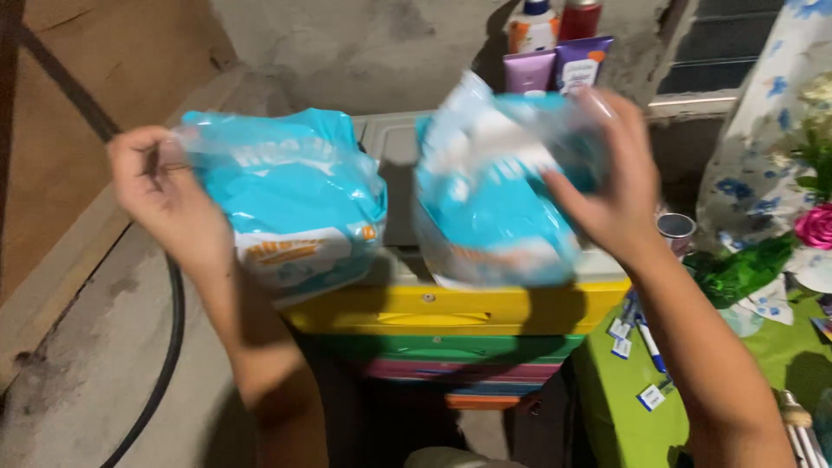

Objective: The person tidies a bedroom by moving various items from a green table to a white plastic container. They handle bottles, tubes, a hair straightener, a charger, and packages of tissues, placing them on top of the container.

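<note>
The left hand (165,195) grips the left blue pack (290,204) by its plastic edge, fingers clenched at the pack's nine o'clock. The right hand (607,186) grasps the right blue pack (494,204) from three o'clock (blurred). Both packs hang above the drawer unit (459,308), side by side, slightly apart, forearms converging from below.

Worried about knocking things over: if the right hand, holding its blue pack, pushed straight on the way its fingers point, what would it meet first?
Probably the purple tubes against the wall; the right hand points up toward them past its blue pack. Depth is unclear.
</note>
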